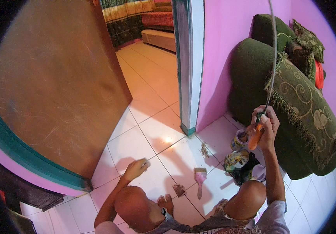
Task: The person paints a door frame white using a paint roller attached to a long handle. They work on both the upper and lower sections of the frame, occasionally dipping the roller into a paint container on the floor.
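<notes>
My right hand [265,123] grips a tool with an orange handle [256,138]; a hanging grey cord [271,74] meets it at the fingers, the join partly hidden. My left hand [136,168] is held low over the floor, fingers curled round something small I cannot make out. A pink-handled paintbrush [200,179] lies between my knees and the doorway, beside a small brown piece [179,190]. Below my right hand are a paint pot [238,141] with something in it, a dark bag with stained contents [234,158] and a lilac cup [258,172].
A brown door [55,78] stands open at left. The teal-trimmed doorframe [189,78] borders a room with a red-and-tan seat [158,23]. Green sofa pieces with cushions [281,101] lean along the pink wall [218,46] at right. Small debris [204,150] lies on the tiled floor [152,132].
</notes>
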Action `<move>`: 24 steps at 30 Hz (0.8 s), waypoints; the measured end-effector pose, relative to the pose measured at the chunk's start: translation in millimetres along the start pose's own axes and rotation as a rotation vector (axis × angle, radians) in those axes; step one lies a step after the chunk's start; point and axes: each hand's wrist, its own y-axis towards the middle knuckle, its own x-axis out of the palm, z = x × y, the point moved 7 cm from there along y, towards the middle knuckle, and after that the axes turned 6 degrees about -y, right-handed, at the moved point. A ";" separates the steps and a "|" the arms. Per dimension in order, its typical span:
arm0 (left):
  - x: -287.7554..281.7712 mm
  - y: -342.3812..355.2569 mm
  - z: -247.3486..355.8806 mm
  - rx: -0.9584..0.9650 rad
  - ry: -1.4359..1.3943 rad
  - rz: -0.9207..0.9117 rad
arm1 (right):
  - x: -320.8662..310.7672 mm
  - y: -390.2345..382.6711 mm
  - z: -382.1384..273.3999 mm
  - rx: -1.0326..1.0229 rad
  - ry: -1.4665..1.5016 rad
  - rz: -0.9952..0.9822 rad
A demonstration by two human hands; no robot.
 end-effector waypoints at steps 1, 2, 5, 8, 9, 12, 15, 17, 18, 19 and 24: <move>12.3 -17.0 -36.7 -0.021 0.173 0.020 | 4.5 -2.4 -0.5 0.000 0.000 0.005; 23.8 -32.5 -49.4 -0.131 0.188 -0.032 | 5.2 -5.5 -1.0 0.005 -0.014 0.022; 66.8 -87.2 -183.8 -0.098 0.198 -0.055 | 20.9 -3.2 -9.4 -0.004 0.000 0.005; 63.5 -102.4 -239.2 -0.154 0.079 -0.075 | 29.0 2.5 -14.3 -0.019 -0.016 0.009; 46.0 -97.8 -224.8 -0.241 0.117 -0.056 | 29.3 4.4 -15.7 -0.027 -0.033 0.016; 11.8 -89.6 -291.4 -0.269 0.207 0.123 | 50.4 10.1 -28.3 -0.073 -0.076 0.053; 1.2 -46.2 -349.9 -0.386 0.246 0.009 | 77.2 15.9 -46.4 -0.100 -0.136 0.091; -5.7 -41.6 -389.3 -0.335 0.426 0.055 | 103.3 25.9 -55.4 -0.085 -0.148 0.145; 6.5 -38.1 -411.4 -0.212 0.686 0.210 | 119.1 32.5 -59.2 -0.086 -0.137 0.168; 14.4 -34.0 -420.4 -0.113 0.985 0.404 | 128.3 37.0 -63.6 -0.090 -0.125 0.201; 1.7 -10.9 -265.4 -0.551 1.664 0.032 | 159.3 33.2 -66.9 -0.026 -0.188 0.325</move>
